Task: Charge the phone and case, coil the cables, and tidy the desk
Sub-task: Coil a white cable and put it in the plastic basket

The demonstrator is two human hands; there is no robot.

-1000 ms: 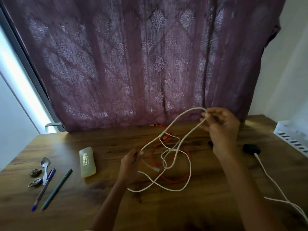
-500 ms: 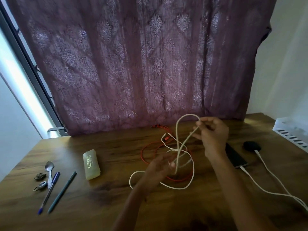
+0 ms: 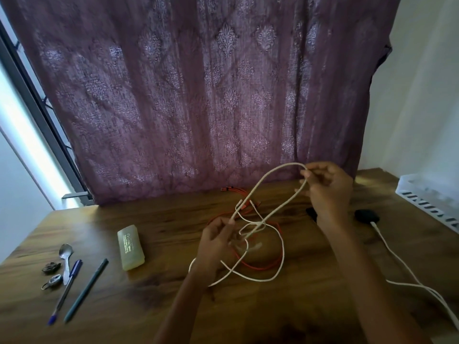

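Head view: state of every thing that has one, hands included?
white cable, tangled; one loop lifted, rest on the desk.
orange cable, loose on the desk beneath it.
left hand, pinches the white cable.
right hand, grips the loop's top.
black case, white charging lead attached.
phone, mostly hidden behind the right wrist; cannot tell.

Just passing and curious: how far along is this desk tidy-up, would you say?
Looks done: the black case has a white charging lead plugged in; the phone is mostly hidden by the wrist. In hand: the left hand and right hand hold the white cable in a loose, tangled loop. Left: the orange cable lies uncoiled on the desk, and the pens and spoon lie scattered.
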